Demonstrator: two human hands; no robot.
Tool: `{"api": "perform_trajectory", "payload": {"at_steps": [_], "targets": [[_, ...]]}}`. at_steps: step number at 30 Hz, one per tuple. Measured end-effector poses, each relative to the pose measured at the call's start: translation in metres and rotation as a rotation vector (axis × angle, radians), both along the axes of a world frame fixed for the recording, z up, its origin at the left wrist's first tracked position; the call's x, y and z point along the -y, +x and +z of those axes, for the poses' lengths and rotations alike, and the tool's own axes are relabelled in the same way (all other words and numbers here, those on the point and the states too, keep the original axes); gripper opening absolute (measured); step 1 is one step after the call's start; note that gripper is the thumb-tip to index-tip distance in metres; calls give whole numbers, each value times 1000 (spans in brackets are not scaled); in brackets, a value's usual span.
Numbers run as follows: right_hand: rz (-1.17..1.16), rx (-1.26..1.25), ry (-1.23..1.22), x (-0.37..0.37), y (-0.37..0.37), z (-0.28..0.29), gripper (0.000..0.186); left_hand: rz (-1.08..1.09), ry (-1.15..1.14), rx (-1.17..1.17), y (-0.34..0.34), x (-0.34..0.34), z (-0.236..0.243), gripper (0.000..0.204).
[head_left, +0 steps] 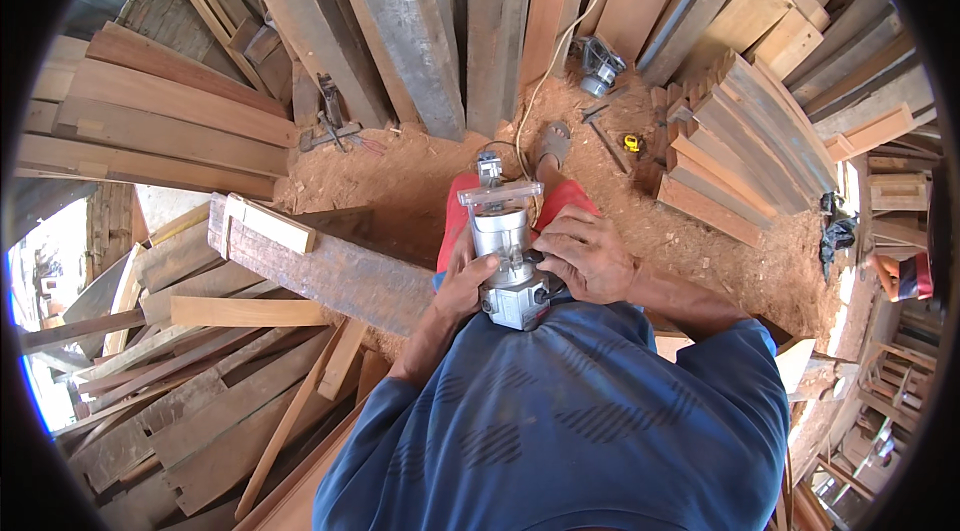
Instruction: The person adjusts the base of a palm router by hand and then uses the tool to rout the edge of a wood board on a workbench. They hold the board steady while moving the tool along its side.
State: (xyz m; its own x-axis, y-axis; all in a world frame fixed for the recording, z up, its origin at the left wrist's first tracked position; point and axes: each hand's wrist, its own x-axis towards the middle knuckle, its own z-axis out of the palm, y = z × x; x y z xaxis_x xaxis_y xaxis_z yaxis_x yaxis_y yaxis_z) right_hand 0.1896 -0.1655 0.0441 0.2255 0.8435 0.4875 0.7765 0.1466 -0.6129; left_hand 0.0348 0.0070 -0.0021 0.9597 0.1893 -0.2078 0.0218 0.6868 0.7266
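Clamps trim router (503,236) at frame centre in left hand (467,281), pinches its side with right hand (585,253); points clear base (500,193) frame-top, with long axis near-vertical; has open sawdust floor (640,199) rightward, up to stacked planks (712,214).

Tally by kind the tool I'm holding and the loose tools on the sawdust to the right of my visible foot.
Trim router: 1
Grey-and-black power tool: 1
Hammer: 1
Yellow tape measure: 1
Total: 4
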Motion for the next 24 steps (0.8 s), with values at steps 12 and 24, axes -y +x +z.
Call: {"api": "perform_trajectory", "payload": {"at_steps": [12, 24], "targets": [[-1, -125, -31, 1, -3, -2, 27, 5, 3, 37, 1, 2, 1, 78], [-39, -19, -13, 0, -7, 0, 25, 20, 6, 38, 1, 3, 3, 80]]}}
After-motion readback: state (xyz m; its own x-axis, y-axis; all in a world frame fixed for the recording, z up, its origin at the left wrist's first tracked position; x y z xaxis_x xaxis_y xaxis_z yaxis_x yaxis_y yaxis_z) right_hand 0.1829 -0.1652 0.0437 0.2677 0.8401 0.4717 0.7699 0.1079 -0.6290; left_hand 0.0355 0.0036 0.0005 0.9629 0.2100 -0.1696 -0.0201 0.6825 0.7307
